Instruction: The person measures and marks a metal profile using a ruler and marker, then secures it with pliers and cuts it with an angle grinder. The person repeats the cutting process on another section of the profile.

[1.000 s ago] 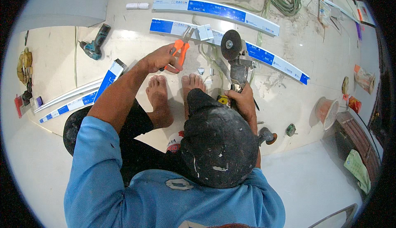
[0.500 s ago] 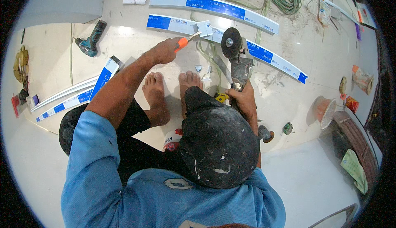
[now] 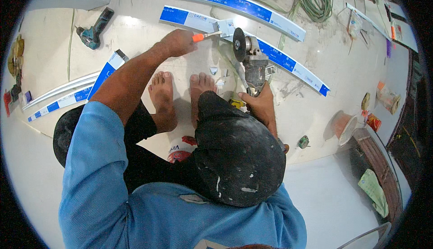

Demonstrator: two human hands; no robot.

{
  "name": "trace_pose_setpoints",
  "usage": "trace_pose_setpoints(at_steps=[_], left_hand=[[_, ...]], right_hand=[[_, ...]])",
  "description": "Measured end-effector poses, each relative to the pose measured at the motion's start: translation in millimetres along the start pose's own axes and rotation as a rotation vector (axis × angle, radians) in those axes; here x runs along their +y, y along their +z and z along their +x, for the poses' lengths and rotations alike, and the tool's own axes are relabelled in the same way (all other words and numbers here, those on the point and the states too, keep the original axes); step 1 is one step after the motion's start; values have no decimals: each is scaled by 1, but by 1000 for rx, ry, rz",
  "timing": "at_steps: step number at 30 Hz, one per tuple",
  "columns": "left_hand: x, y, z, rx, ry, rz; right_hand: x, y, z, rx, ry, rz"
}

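My left hand [image 3: 177,43] is closed around an orange-handled tool [image 3: 199,37] with a flat, pale blade; its exact kind is unclear. The blade tip reaches a short blue-and-white piece [image 3: 226,28] lying across the nearer long profile strip [image 3: 288,63]. An angle grinder [image 3: 255,74] is gripped in my right hand [image 3: 262,105]. Its dark disc [image 3: 240,45] is up beside the short piece, close to the strip; whether they touch I cannot tell. A second blue-and-white strip [image 3: 234,4] lies farther off.
A cordless drill [image 3: 95,29] and more profile strips [image 3: 61,107] lie at left. My bare feet [image 3: 163,91] are on the floor, a white-and-red bucket [image 3: 181,150] beside my leg. Coiled green hose or cable [image 3: 317,1] sits at the far right, a pinkish tub [image 3: 343,125] nearer.
The grinder has shifted left, bringing its disc nearer the short piece. My left hand has risen slightly, and its tool now lies flatter, pointing right. The whole view has shifted a little.
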State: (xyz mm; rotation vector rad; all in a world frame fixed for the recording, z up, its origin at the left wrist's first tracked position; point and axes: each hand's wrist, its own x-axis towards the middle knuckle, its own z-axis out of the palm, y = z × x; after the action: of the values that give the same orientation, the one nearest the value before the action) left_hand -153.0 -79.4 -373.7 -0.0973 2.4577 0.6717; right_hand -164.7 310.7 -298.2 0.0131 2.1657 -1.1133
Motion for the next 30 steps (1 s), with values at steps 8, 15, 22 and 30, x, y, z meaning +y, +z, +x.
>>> trace_pose_setpoints(at_steps=[8,15,22,30], left_hand=[[-10,21,-1,106,-1,-122],[-9,16,2,91,8,-91],[-6,12,4,26,-35,-54],[-4,13,1,44,-65,-53]], right_hand=[[-17,3,9,-13,62,-146],[-14,9,17,17,6,-200],[-17,10,20,15,67,-233],[-13,13,24,17,76,-173]])
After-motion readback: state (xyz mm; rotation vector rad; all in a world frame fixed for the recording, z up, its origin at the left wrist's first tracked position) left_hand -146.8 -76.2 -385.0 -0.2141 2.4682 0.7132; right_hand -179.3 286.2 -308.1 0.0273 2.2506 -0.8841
